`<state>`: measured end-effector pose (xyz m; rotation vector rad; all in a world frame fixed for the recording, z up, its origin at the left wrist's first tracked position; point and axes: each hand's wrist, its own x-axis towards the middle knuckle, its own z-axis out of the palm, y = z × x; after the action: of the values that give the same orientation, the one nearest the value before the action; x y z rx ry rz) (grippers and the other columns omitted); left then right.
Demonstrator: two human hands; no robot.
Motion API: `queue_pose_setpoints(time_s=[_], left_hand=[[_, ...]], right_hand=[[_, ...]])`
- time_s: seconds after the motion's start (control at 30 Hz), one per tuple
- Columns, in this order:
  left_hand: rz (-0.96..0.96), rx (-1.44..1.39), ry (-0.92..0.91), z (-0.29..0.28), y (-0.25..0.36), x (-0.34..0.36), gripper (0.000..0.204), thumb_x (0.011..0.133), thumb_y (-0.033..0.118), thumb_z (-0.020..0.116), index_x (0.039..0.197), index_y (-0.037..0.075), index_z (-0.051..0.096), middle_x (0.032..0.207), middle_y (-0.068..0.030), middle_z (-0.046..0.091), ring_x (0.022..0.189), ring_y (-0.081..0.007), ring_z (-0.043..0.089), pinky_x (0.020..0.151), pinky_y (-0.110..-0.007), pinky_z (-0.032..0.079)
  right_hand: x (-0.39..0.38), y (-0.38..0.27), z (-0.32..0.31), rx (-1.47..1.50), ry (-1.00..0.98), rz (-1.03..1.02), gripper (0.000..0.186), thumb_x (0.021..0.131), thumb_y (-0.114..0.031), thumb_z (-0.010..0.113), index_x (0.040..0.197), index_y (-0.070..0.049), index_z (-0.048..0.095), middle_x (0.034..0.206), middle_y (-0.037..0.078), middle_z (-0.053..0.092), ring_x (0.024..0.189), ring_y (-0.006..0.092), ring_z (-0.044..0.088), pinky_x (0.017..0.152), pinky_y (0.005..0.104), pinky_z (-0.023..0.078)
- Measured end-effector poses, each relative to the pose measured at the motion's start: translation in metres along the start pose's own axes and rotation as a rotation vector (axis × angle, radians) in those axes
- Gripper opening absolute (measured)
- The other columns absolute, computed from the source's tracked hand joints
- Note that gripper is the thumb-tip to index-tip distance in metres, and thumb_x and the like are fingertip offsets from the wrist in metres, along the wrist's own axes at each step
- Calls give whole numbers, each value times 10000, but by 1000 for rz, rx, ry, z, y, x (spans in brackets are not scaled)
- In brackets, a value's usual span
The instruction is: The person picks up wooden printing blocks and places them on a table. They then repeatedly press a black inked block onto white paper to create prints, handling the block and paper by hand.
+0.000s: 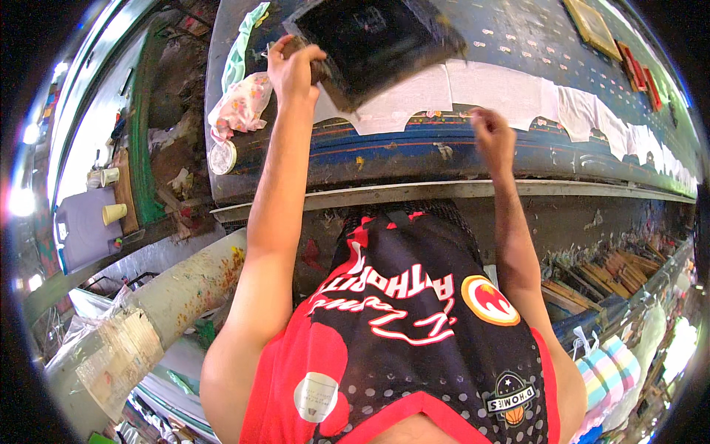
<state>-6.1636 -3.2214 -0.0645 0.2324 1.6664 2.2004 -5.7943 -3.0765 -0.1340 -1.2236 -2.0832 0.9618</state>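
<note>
The left hand (294, 70) is closed around the left edge of a dark rectangular frame (370, 44), which is slanted over the far part of the long blue table (403, 157). The right hand (493, 137) has bent fingers, near thin white cloth pieces (503, 89); whether it holds something, I cannot tell.

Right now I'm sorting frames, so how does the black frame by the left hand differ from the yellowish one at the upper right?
The black frame has a dark border; the yellowish frame has a light one. The left hand holds the black frame by its side; no hand touches the yellowish frame. Both look four-sided.
</note>
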Motion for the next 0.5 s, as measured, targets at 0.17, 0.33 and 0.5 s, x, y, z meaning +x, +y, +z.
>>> queue_pose_setpoints(time_s=[0.17,0.33,0.5], left_hand=[[18,-88,89,31,8,24,734,625,-91,808,1304,36,557,1115,-85,611,974,-227,614,824,-357,545],[10,-89,57,39,-1,35,724,619,-127,798,1285,35,566,1105,-80,619,987,-229,623,806,-369,559],[0,-94,42,47,-10,32,724,603,-138,799,1269,29,571,1111,-79,623,995,-227,628,794,-365,570]], right_hand=[[-28,-37,55,-48,-394,-276,219,1014,-240,680,1132,-102,803,1120,148,797,1019,356,767,886,446,599],[-21,-51,81,-130,-461,-280,226,1021,-270,651,1139,-158,807,989,173,787,907,403,754,786,504,600],[-12,-47,99,-168,-461,-352,231,1011,-232,633,1141,-179,816,963,179,785,877,393,759,763,504,606]])
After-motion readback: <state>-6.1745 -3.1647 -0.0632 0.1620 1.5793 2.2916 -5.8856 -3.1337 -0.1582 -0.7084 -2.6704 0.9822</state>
